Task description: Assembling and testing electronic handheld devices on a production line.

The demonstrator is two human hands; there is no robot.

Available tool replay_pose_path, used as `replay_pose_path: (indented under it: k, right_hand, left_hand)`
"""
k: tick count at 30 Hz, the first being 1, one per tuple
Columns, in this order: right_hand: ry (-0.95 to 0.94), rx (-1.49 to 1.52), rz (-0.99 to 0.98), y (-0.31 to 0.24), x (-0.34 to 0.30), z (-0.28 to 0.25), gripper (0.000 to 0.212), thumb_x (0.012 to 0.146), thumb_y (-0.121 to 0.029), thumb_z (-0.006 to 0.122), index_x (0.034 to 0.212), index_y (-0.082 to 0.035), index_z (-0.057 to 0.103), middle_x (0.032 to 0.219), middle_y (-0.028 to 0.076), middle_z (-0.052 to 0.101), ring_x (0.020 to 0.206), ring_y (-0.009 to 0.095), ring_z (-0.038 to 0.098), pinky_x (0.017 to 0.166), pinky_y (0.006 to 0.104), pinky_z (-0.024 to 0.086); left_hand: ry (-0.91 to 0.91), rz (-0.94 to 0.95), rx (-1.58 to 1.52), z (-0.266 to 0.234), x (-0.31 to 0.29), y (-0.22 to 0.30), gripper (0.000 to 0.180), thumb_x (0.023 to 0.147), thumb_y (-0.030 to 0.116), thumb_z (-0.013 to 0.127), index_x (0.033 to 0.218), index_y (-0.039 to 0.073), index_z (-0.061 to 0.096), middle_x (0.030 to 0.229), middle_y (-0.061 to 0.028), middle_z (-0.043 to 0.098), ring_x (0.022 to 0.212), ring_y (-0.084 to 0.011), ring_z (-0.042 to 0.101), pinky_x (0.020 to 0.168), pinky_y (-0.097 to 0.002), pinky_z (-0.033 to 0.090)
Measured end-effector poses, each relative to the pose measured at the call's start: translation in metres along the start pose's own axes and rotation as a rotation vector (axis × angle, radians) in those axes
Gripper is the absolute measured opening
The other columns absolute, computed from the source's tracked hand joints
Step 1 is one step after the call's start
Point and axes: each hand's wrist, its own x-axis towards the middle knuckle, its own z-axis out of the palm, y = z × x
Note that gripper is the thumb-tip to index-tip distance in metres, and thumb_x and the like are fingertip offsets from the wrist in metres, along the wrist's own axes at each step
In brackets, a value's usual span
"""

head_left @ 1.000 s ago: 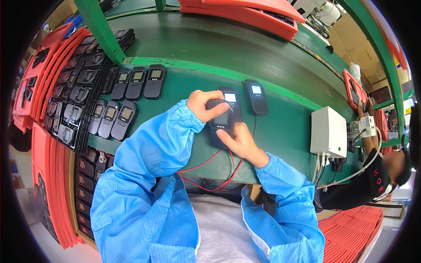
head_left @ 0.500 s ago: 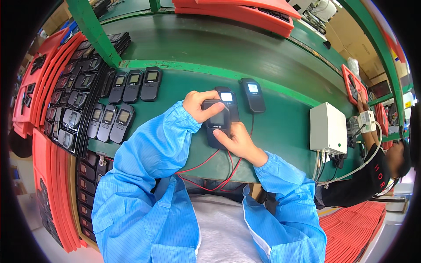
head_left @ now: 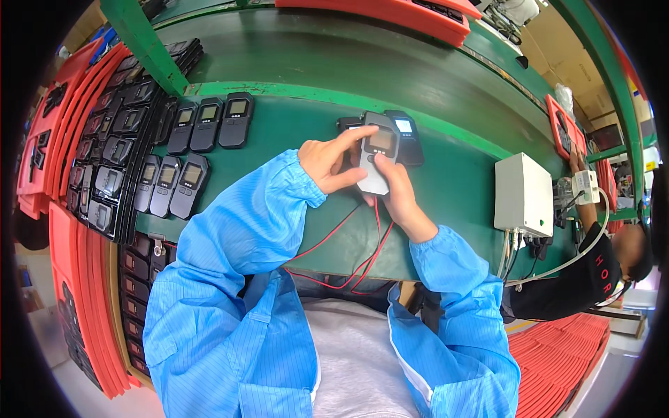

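Observation:
A dark grey handheld meter [head_left: 382, 141] with a small screen is raised above the green bench, tilted so its front catches light. My right hand [head_left: 403, 197] is closed around its lower end, thumb on the button below the screen. My left hand [head_left: 322, 164] has its index finger and thumb stretched apart at the meter's left side, the index fingertip by the screen. Thin red wires [head_left: 374, 233] run down from beneath the meter. Behind it lie a meter with a lit screen [head_left: 404, 127] and another dark meter [head_left: 346, 124], mostly covered.
Two rows of similar meters [head_left: 208, 125] lie on the bench at left, beside black trays [head_left: 115, 150] of dark casings and stacked red foam sheets [head_left: 77, 279]. A white box [head_left: 524, 195] with cables stands right. Another person's sleeve [head_left: 557, 296] is beyond it.
The held meter has moved up and right and tipped so its face shows brighter. My left fingers have come off its top and spread along its side. My right thumb has moved to the button.

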Motion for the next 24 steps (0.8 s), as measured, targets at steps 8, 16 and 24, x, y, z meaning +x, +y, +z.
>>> replay_pose_path:
  k: [8, 16, 24]
  right_hand:
    - [0.062, -0.124, -0.047, -0.008, -0.004, 0.009, 0.048, 0.097, -0.043, 0.048, 0.087, 0.001, 0.064, 0.067, 0.007, 0.062, 0.054, 0.013, 0.058, 0.049, 0.0249, 0.042]
    - [-0.22, 0.111, 0.057, -0.017, 0.005, -0.007, 0.043, 0.098, -0.035, 0.047, 0.122, 0.001, 0.051, 0.092, 0.01, 0.064, 0.071, 0.017, 0.063, 0.06, 0.028, 0.05]
    - [-0.344, 0.218, 0.103, -0.015, 0.007, -0.011, 0.056, 0.096, -0.037, 0.052, 0.137, 0.0, 0.039, 0.105, 0.007, 0.06, 0.083, 0.016, 0.059, 0.07, 0.0291, 0.051]
  left_hand:
    - [-0.072, 0.065, 0.091, 0.0, 0.001, 0.004, 0.091, 0.069, 0.035, 0.081, 0.146, 0.02, 0.034, 0.099, -0.0089, 0.062, 0.064, -0.0208, 0.061, 0.058, -0.0333, 0.05]
    - [0.051, 0.095, 0.032, 0.004, 0.002, 0.007, 0.086, 0.071, 0.026, 0.079, 0.144, 0.019, 0.035, 0.116, -0.0083, 0.056, 0.086, -0.0244, 0.062, 0.069, -0.0357, 0.053]
    - [0.115, 0.07, -0.318, 0.011, 0.003, -0.025, 0.08, 0.078, 0.013, 0.071, 0.146, 0.014, 0.029, 0.117, -0.0124, 0.055, 0.099, -0.0239, 0.061, 0.074, -0.0328, 0.053]
